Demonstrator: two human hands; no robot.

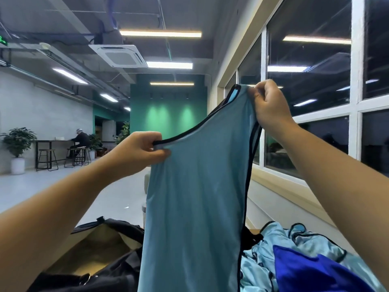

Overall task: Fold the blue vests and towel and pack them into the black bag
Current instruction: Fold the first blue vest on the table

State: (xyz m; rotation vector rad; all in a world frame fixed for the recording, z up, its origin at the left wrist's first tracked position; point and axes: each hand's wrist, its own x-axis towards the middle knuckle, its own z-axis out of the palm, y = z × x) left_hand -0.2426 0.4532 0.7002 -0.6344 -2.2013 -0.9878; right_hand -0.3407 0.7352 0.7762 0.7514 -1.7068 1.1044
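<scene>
A light blue vest point(195, 197) with black trim hangs in the air in front of me. My left hand point(139, 150) pinches its black-edged neckline at the lower left. Higher up on the right, my right hand point(269, 106) grips the shoulder strap. Below on the left lies the black bag point(113, 268), open, its tan lining showing. More light blue vests point(271, 245) lie crumpled at the lower right, with a dark blue towel point(311, 272) on top of them.
A row of dark windows point(315, 81) runs along the right above a pale sill. Far off on the left, a person sits at a high table point(54, 142) with stools, near a potted plant point(17, 148). Grey floor stretches between.
</scene>
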